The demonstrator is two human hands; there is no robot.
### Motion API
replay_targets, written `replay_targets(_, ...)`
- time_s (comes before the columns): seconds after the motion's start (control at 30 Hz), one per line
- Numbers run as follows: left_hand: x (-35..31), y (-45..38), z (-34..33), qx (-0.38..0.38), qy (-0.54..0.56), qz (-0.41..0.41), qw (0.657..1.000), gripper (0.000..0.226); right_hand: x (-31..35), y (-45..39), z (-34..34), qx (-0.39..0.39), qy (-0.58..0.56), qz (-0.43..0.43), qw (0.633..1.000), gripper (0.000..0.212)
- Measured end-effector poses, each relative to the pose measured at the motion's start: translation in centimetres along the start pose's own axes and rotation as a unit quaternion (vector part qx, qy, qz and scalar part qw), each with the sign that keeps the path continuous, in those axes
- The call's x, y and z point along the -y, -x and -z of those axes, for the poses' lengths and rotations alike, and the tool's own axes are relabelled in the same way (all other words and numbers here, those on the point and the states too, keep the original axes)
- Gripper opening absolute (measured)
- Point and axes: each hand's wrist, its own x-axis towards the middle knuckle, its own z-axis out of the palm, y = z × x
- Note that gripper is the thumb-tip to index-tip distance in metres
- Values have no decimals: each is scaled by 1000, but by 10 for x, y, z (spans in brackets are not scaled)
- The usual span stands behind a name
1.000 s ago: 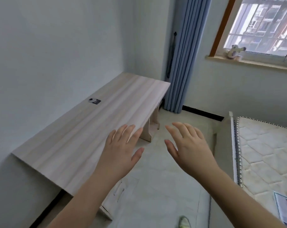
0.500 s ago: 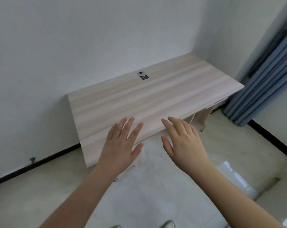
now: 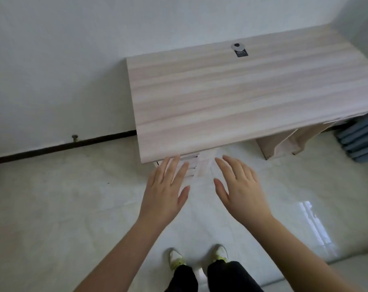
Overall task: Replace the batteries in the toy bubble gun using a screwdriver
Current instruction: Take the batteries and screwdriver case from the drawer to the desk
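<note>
view has swung from window and bed to face the surface [image 3: 231,98] squarely, now just ahead of both fingertips. left hand [image 3: 165,191] and right hand [image 3: 241,189] flat, fingers spread, holding nothing. bubble gun, screwdriver, batteries not in view; task unstarted.

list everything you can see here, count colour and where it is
desk: 1, pale wood grain, against the wall, upper right
round cap: 1, silver, on the desk near its back edge
small tag: 1, dark, on the desk just in front of the cap
curtain: 1, blue, far right, behind the desk end
skirting strip: 1, dark, along the wall foot
floor: pale glossy tile
shoes: 2, white and yellow-green, bottom centre
left hand: open, fingers straight, below the desk's front edge
right hand: open, beside it
</note>
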Motion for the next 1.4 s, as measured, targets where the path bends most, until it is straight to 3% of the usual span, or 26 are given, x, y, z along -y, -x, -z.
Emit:
replay_targets(0.23, 11, 30, -82, 57, 14, 25, 998, 57, -11, 4, -72, 98, -104, -22, 989, 51)
replay_targets(0.43, 26, 18, -155, 83, -17, 24, 996, 55, -34, -16, -156, 178, -311, -93, 929, 47)
replay_targets(0.57, 39, 9, -198, 63, -29, 10, 998, 55, -46, -29, -221, 188, -429, -181, 865, 34)
replay_targets(0.8, 59, 9, -250, 70, -51, 15, 996, 56, -60, -76, -323, 173, -596, -377, 688, 27)
replay_targets(0.87, 62, 9, -258, 69, -48, 30, 996, 57, -58, -90, -344, 172, -616, -405, 653, 27)
replay_targets(1.03, 55, 22, -272, 77, -37, 30, 996, 59, -54, -118, -368, 153, -623, -407, 650, 29)
replay_targets(1.2, 59, 31, -276, 79, -27, 61, 995, 59, -55, -135, -372, 128, -705, -445, 538, 15)
replay_targets(1.4, 50, 18, -273, 55, -17, 56, 997, 58, -55, -124, -370, 145, -722, -442, 513, 15)
